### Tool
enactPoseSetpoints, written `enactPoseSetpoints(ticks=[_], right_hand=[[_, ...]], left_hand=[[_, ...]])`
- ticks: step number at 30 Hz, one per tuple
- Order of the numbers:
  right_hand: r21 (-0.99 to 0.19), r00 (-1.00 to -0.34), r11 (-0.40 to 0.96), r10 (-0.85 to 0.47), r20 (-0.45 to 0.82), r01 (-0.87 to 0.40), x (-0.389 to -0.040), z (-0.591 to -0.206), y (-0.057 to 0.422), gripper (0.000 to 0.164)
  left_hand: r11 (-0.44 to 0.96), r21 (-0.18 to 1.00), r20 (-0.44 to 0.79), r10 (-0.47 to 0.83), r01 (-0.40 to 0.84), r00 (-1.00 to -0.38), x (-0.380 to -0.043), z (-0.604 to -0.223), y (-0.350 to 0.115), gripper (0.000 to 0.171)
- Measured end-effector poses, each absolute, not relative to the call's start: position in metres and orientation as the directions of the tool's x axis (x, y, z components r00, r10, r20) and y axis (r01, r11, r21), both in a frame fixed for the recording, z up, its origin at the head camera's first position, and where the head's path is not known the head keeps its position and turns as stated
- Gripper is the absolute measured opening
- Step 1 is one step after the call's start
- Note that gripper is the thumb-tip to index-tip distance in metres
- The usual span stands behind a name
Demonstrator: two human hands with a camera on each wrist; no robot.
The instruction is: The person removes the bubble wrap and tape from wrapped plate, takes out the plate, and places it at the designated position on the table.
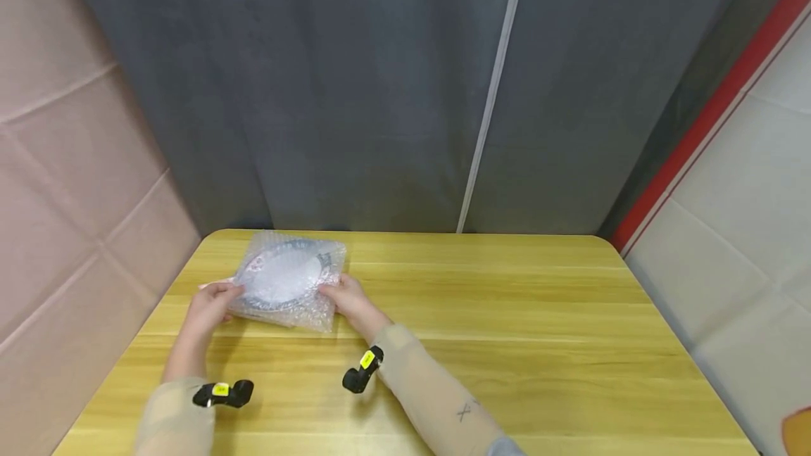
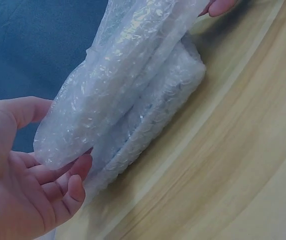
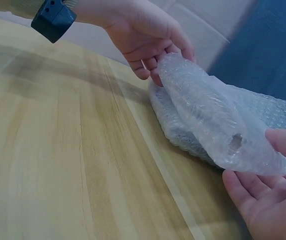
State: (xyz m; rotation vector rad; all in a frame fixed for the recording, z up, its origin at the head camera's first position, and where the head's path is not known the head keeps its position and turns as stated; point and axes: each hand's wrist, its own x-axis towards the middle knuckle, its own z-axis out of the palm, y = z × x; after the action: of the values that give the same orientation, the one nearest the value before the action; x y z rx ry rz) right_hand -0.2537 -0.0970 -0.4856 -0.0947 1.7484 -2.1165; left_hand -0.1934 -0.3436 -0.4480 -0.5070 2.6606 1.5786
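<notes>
Fingers of the left hand [image 1: 209, 307]: pinching the left edge of a flat, squarish packet of clear bubble wrap [image 1: 288, 280], thumb on top, other fingers beneath.
Fingers of the right hand [image 1: 350, 299]: grasping that packet's right edge, thumb uppermost too.
Inside the wrap: a round white disc with a blue-grey patterned rim [image 1: 285, 271], hazy through the bubbles.
Packet's place: at the far edge of the yellow wood-grain table [image 1: 538, 343], near its far-left corner.
Under the packet: a thick bubble-wrapped layer [image 3: 170, 122] on the table; I can't tell whether it is a separate parcel.
Forearms: in beige sleeves [image 1: 437, 396], with a small black device [image 1: 223, 393] at each wrist.
Beyond the far edge: a dark grey curtain [image 1: 355, 90] with one pale strip.
</notes>
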Motion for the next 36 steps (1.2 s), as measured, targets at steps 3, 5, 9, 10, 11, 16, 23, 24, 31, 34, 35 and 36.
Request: enactPoseSetpoints(ticks=[3,5,9,10,11,16,23,24,31,34,35,36], right_hand=[[-0.959,-0.922,-0.133,-0.334,-0.195,0.251,-0.254,-0.486,-0.096,0.034],[-0.961,-0.924,-0.132,-0.334,-0.188,0.243,-0.254,-0.485,-0.095,0.033],[-0.969,-0.933,-0.112,-0.315,-0.174,0.219,-0.252,-0.483,-0.093,0.033],[-0.971,-0.935,-0.104,-0.309,-0.174,0.215,-0.252,-0.483,-0.093,0.033],[-0.973,-0.937,-0.094,-0.304,-0.174,0.211,-0.252,-0.482,-0.092,0.033],[-0.972,-0.937,-0.095,-0.301,-0.176,0.214,-0.253,-0.483,-0.088,0.035],[-0.974,-0.939,-0.097,-0.301,-0.168,0.206,-0.253,-0.482,-0.078,0.036],[-0.974,-0.938,-0.096,-0.301,-0.169,0.206,-0.252,-0.482,-0.076,0.036],[-0.973,-0.935,-0.115,-0.319,-0.154,0.2,-0.249,-0.476,-0.063,0.035],[-0.974,-0.935,-0.115,-0.322,-0.148,0.194,-0.248,-0.474,-0.058,0.036],[-0.975,-0.935,-0.111,-0.322,-0.147,0.191,-0.247,-0.474,-0.057,0.037],[-0.976,-0.936,-0.106,-0.321,-0.146,0.188,-0.247,-0.473,-0.055,0.037]], left_hand=[[0.417,0.866,-0.164,-0.285,-0.276,-0.945,-0.192,-0.448,-0.341,0.062],[0.403,0.875,-0.152,-0.296,-0.267,-0.943,-0.192,-0.449,-0.34,0.059],[0.363,0.895,-0.14,-0.327,-0.261,-0.935,-0.192,-0.452,-0.336,0.053],[0.352,0.899,-0.141,-0.332,-0.261,-0.933,-0.192,-0.452,-0.335,0.053],[0.341,0.902,-0.144,-0.339,-0.264,-0.93,-0.192,-0.453,-0.334,0.054],[0.315,0.912,-0.144,-0.355,-0.263,-0.924,-0.192,-0.452,-0.329,0.058],[0.325,0.911,-0.131,-0.355,-0.254,-0.926,-0.191,-0.449,-0.32,0.066],[0.329,0.909,-0.135,-0.353,-0.257,-0.926,-0.191,-0.448,-0.319,0.066],[0.293,0.918,-0.165,-0.331,-0.267,-0.929,-0.188,-0.444,-0.308,0.068],[0.284,0.923,-0.166,-0.317,-0.26,-0.934,-0.187,-0.442,-0.304,0.068],[0.283,0.924,-0.165,-0.311,-0.257,-0.936,-0.186,-0.441,-0.302,0.068],[0.277,0.927,-0.165,-0.306,-0.253,-0.938,-0.186,-0.44,-0.301,0.068]])
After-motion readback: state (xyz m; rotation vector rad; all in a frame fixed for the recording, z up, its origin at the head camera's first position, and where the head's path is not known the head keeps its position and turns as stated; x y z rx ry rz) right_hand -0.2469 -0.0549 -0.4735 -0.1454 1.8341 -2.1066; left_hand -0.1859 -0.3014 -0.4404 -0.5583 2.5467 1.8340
